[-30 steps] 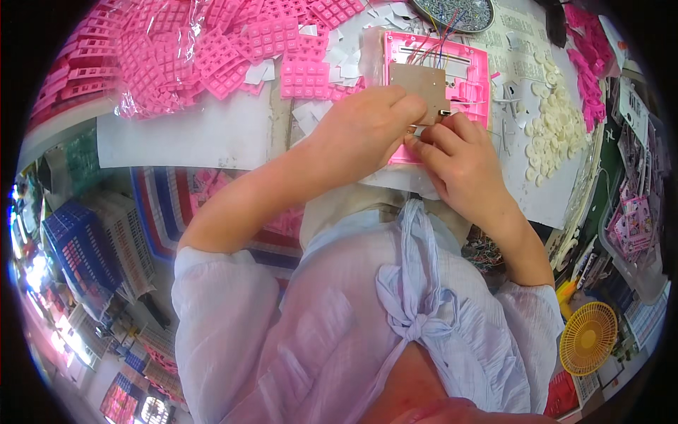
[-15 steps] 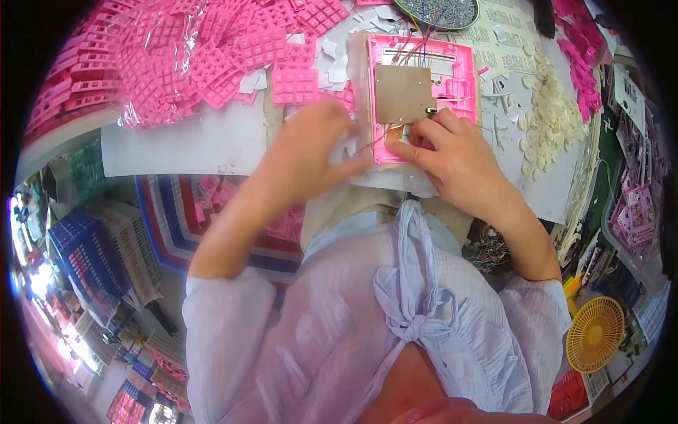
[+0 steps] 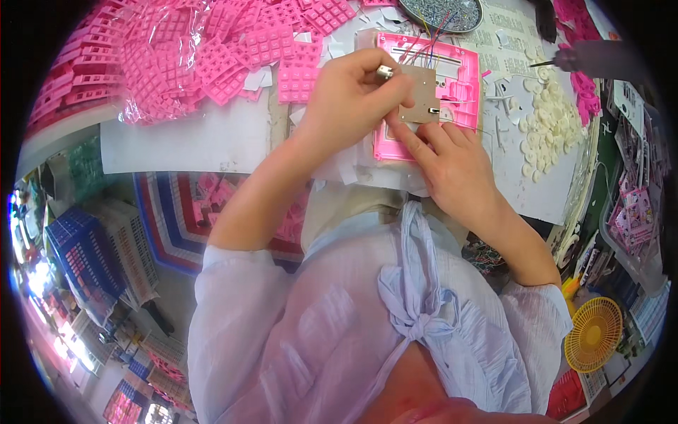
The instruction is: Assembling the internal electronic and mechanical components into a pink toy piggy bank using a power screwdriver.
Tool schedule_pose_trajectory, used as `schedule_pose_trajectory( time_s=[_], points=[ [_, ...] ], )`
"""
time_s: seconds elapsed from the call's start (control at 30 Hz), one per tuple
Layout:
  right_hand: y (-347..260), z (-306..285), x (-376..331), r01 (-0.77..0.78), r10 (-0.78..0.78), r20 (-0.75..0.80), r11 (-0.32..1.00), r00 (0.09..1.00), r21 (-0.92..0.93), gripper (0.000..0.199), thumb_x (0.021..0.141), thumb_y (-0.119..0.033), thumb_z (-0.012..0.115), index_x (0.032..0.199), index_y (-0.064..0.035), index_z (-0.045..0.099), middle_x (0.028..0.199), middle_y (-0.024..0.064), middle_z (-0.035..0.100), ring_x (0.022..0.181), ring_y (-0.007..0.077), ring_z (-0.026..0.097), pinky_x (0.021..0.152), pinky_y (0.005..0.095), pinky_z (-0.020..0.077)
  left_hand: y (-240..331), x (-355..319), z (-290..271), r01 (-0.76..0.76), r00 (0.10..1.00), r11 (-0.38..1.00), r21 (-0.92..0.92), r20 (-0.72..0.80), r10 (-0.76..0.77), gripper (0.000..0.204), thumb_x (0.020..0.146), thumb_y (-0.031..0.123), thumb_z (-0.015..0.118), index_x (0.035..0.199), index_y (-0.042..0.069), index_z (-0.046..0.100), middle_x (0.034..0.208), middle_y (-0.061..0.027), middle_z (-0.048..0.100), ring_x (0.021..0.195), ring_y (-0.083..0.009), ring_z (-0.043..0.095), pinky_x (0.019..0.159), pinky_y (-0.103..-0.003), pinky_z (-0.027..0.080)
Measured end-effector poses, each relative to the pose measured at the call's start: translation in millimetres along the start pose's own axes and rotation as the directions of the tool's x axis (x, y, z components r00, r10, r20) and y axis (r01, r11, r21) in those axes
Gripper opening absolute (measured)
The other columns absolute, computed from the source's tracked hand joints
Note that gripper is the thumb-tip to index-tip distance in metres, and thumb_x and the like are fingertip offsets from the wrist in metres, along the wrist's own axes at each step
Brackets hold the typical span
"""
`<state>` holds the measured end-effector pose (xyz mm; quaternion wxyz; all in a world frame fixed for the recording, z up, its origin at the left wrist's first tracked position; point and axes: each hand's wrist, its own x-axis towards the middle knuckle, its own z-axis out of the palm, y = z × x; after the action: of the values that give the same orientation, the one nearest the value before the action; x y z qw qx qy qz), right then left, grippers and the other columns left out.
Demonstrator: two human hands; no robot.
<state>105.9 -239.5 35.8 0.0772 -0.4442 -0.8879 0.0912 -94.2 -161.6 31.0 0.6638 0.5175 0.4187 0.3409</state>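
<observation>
My left hand [image 3: 357, 99] is closed on a small silver cylindrical part [image 3: 384, 72], which looks like a tiny motor, above the left side of a pink plastic casing [image 3: 462, 67]. Inside the casing lies a brown circuit board [image 3: 421, 99], partly covered by my left hand. Thin coloured wires [image 3: 429, 44] rise from its far end. My right hand [image 3: 452, 159] rests on the casing's near part, fingers apart and bent over the board's near edge. Its thumb reaches left to just under my left fingertips. Whatever lies beneath those fingers is hidden.
Pink keypad pieces [image 3: 268, 46] heap at the left, some in clear plastic. A dish of small metal bits [image 3: 452, 14] stands behind the casing. To the right are cream discs [image 3: 547, 134] and a dark screwdriver-like tool [image 3: 600, 60]. A striped bag [image 3: 169, 219] hangs below the table edge.
My left hand has moved right and away from me, over the casing, and now shows the silver part. My right fingers have flattened somewhat. A dark tool has appeared at the right.
</observation>
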Motion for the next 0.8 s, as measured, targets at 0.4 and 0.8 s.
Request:
schedule_pose_trajectory(
  time_s=[0.4, 0.8],
  points=[
    [12.9, -8.4, 4.5, 0.114, -0.114, 0.156, 0.993, 0.981, 0.012, 0.061, 0.083, -0.008, 0.06, 0.143, -0.0176, 0.052, 0.105, 0.01, 0.058, 0.084, 0.0286, 0.066, 0.07, 0.0414, 0.0539, -4.4, -5.4, 9.0, -0.162, 0.986, 0.985, 0.063, -0.034, 0.164, 0.032, 0.1, 0.004, 0.06, 0.131, -0.002, 0.057, 0.09, -0.0079, 0.07, 0.074, -0.0097, 0.065, 0.068, -0.022, 0.053],
    [31.1, -22.2, -15.6, 0.02, 0.054, -0.227, 0.95, 0.972, 0.31, 0.042, 0.08, -0.005, 0.069, 0.122, -0.0088, 0.068, 0.103, 0.0109, 0.066, 0.087, 0.0304, 0.066, 0.073, 0.0402, 0.0553, 17.5, -23.4, 26.0, -0.327, 0.945, 0.753, 0.571, 0.195, 0.262, 0.077, 0.093, 0.0, 0.065, 0.159, 0.01, 0.028, 0.084, -0.0098, 0.072, 0.075, -0.018, 0.072, 0.071, -0.03, 0.056]
  ],
)
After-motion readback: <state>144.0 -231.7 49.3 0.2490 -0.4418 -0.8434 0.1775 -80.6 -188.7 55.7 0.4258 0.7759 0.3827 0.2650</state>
